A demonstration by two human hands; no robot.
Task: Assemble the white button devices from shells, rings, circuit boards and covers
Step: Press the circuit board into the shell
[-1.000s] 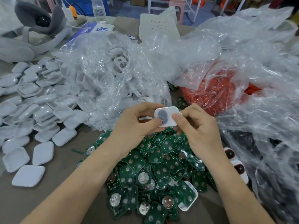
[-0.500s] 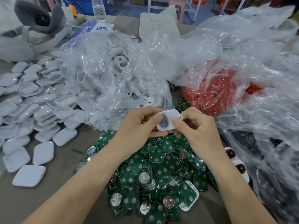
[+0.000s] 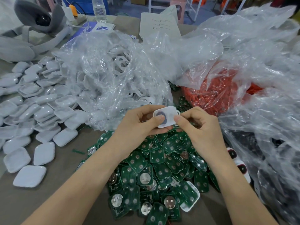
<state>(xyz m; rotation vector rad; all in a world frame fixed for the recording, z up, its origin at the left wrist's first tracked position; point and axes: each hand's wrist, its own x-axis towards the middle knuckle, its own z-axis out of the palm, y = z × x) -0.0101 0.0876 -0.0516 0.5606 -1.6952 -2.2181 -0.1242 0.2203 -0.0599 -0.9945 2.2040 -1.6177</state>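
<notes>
white shell [image 3: 169, 115] held up over the middle of the table [image 3: 53, 202], just above the far edge of the circuit board pile [image 3: 162, 168], tilted, a dark round patch showing on its left half. left hand [image 3: 138, 127] pinches the shell's left side, thumb on the top face by the dark patch, other fingers curled underneath. right hand [image 3: 203, 129] pinches the right side, thumb tip on the shell's right edge, fingers curled behind it. green boards lie heaped under both wrists, some with round silver battery clips facing up, one white shell half [image 3: 190, 198] lying in the pile at the near right. clear bag of white shells [image 3: 113, 70] just behind the hands. bag of orange rings [image 3: 215, 90] behind and right. bigger clear bag with dark parts [image 3: 272, 143] at far right, two white devices with dark buttons [image 3: 241, 168] beside it. loose white covers [image 3: 40, 108] spread over the left side. grey headset [image 3: 32, 28], water bottle [image 3: 99, 8] and a sheet of paper [image 3: 159, 25] at the back.
</notes>
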